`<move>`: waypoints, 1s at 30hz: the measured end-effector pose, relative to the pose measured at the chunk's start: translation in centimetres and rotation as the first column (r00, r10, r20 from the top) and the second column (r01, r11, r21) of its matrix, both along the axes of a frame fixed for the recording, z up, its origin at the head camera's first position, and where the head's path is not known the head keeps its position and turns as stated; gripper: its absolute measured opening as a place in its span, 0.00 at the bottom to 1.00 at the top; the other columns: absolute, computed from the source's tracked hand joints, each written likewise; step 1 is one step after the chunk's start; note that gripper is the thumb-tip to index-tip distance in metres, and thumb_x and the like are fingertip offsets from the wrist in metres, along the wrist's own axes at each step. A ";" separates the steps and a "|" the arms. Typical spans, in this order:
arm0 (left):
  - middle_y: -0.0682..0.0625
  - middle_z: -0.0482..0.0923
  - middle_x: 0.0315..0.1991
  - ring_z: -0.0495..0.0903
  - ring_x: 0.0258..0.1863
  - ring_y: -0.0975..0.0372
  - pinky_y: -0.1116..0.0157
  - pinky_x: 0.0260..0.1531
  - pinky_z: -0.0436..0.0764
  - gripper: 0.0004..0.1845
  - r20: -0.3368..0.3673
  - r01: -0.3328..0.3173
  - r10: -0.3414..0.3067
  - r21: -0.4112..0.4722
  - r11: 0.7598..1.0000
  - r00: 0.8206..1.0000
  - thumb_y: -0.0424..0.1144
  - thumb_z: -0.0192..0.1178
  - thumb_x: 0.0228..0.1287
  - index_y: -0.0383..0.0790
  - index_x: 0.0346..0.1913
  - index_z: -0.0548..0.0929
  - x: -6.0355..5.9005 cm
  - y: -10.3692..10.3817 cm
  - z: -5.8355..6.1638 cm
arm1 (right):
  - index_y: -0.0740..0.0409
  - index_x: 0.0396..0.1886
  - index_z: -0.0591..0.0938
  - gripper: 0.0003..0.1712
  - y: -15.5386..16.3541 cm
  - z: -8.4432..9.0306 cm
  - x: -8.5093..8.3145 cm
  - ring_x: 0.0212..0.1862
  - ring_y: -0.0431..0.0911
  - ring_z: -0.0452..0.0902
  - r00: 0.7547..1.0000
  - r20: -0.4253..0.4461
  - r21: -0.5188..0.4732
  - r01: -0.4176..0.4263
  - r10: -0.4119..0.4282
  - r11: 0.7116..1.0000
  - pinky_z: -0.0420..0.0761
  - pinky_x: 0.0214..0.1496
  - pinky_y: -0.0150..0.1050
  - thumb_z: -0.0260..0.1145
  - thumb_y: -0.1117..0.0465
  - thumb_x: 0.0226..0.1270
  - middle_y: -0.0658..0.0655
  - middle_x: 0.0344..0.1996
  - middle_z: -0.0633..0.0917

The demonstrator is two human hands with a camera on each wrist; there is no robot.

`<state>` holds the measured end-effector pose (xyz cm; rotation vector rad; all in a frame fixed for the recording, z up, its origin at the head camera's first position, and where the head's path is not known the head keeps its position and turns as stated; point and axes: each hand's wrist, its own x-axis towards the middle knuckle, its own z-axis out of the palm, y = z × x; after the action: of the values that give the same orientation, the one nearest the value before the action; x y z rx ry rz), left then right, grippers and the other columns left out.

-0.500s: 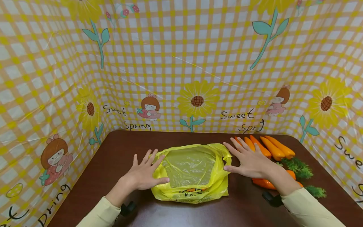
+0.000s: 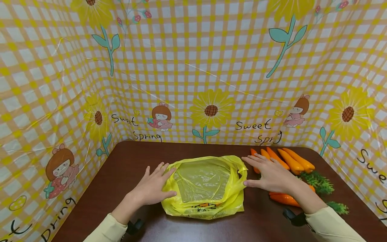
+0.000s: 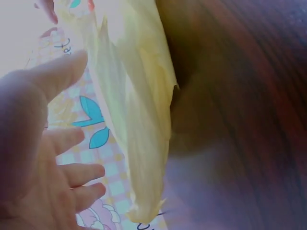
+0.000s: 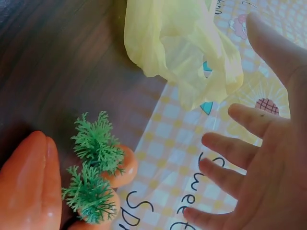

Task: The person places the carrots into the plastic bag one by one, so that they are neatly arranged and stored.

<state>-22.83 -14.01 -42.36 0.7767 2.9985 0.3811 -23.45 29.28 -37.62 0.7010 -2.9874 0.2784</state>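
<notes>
A yellow plastic bag stands on the dark table with its wide mouth spread toward me. My left hand hovers at the bag's left side, fingers extended and thumb apart. On the other side is my right hand, fingers spread near the bag's right handle loop. The left wrist view shows the bag's side beyond the thumb, nothing in the palm. In the right wrist view the fingers are straight below the handle, and the palm is bare.
Several orange carrots lie at the table's back right, partly behind the right hand. More carrots with green leafy tops lie nearer, under the right forearm. A checked, flowered cloth encloses the table at the back and sides.
My right hand has moved slightly right, away from the bag's handle. My left hand has shifted a little. The bag stays in place; the view has tipped up slightly.
</notes>
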 end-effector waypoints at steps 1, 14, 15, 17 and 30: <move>0.41 0.58 0.78 0.55 0.79 0.47 0.33 0.71 0.52 0.43 -0.018 0.000 0.001 0.016 1.000 1.000 0.62 0.63 0.65 0.49 0.78 0.63 0.0 0.0 -0.1 | 0.46 0.76 0.68 0.51 0.2 0.0 0.1 0.72 0.66 0.65 1.000 -0.012 -0.010 -0.003 0.002 1.000 0.65 0.62 0.73 0.64 0.25 0.59 0.64 0.72 0.71; 0.44 0.73 0.67 0.74 0.66 0.50 0.48 0.53 0.80 0.32 -0.025 -0.010 0.013 0.119 0.993 1.000 0.55 0.64 0.67 0.41 0.68 0.76 0.5 -0.1 -1.0 | 0.47 0.72 0.74 0.43 1.9 0.0 1.5 0.65 0.65 0.73 1.000 -0.008 -0.141 0.009 -0.011 0.990 0.78 0.52 0.64 0.64 0.30 0.63 0.63 0.64 0.79; 0.43 0.72 0.67 0.74 0.66 0.49 0.48 0.52 0.81 0.32 -0.023 -0.009 0.011 0.106 0.994 1.000 0.55 0.64 0.67 0.41 0.68 0.75 0.6 -0.1 -1.1 | 0.46 0.73 0.73 0.43 2.1 0.0 1.6 0.65 0.65 0.73 1.000 -0.005 -0.146 0.015 -0.016 0.989 0.78 0.52 0.64 0.64 0.30 0.63 0.62 0.64 0.79; 0.42 0.72 0.67 0.74 0.66 0.48 0.47 0.53 0.80 0.33 -0.030 -0.008 0.011 0.076 0.997 0.999 0.55 0.65 0.66 0.41 0.68 0.75 0.7 -0.1 -1.0 | 0.46 0.73 0.72 0.43 2.4 0.1 1.7 0.65 0.66 0.72 1.000 0.003 -0.154 0.020 -0.020 0.988 0.77 0.52 0.65 0.64 0.30 0.64 0.62 0.65 0.79; 0.37 0.56 0.77 0.57 0.76 0.42 0.42 0.65 0.69 0.46 0.078 -0.019 0.018 0.008 1.000 0.997 0.64 0.64 0.63 0.45 0.77 0.64 0.6 -0.3 -0.8 | 0.48 0.77 0.67 0.39 5.5 0.4 2.5 0.58 0.63 0.77 0.999 -0.002 -0.263 0.049 -0.051 0.963 0.79 0.44 0.57 0.67 0.45 0.70 0.61 0.59 0.82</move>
<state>-22.23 -14.35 -43.18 0.7181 2.9357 0.4155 -20.96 34.79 -37.19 0.5946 -2.8754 0.6523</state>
